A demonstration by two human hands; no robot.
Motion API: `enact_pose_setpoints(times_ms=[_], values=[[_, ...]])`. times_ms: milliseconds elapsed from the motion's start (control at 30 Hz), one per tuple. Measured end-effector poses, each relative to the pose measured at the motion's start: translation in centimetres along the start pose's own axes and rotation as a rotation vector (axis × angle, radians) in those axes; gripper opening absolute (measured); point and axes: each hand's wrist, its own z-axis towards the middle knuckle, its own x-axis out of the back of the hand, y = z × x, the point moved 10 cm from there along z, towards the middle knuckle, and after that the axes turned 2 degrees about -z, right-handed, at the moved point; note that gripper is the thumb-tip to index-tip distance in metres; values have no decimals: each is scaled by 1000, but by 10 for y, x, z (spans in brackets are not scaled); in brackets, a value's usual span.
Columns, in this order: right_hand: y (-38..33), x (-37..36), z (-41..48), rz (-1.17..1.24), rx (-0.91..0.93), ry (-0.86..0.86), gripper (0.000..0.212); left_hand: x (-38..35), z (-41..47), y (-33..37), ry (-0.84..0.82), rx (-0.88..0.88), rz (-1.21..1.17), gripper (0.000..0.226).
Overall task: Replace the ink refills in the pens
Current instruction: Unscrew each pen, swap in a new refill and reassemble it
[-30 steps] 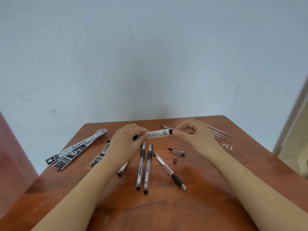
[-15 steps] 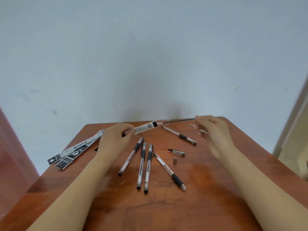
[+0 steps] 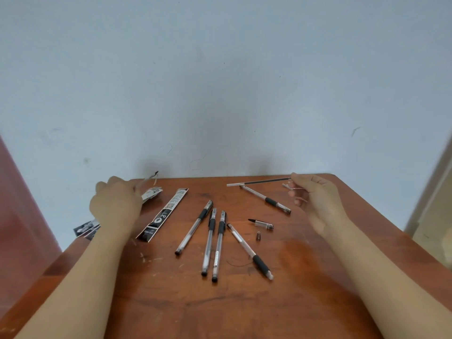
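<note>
Apart, right hand (image 3: 315, 199) pinches refill (image 3: 259, 182), left hand (image 3: 115, 204) holds wrapper (image 3: 151, 194)

1. You face a plain pale blue-grey wall (image 3: 220, 81) with faint scuffs, on the far side.
2. Your reddish-brown wooden table (image 3: 244, 311) runs up to that wall, its top scratched.
3. At your left edge stands a dull red surface (image 3: 14, 216); at your right, a pale beige frame (image 3: 435, 187).
</note>
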Motion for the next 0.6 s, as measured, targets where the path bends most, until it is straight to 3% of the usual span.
enact_pose_setpoints(times_ms=[100, 233, 467, 600], values=[[-1, -1, -1, -5, 2, -1, 19, -15, -3, -12, -86, 105, 13, 22], [0, -2, -1, 0, 1, -7, 18, -35, -5, -12, -212, 49, 71, 23], [1, -4, 0, -6, 1, -14, 16, -38, -4, -2, -210, -34, 58, 24], [2, -5, 0, -48, 4, -20, 15, -32, -7, 17, -166, -126, -104, 25]])
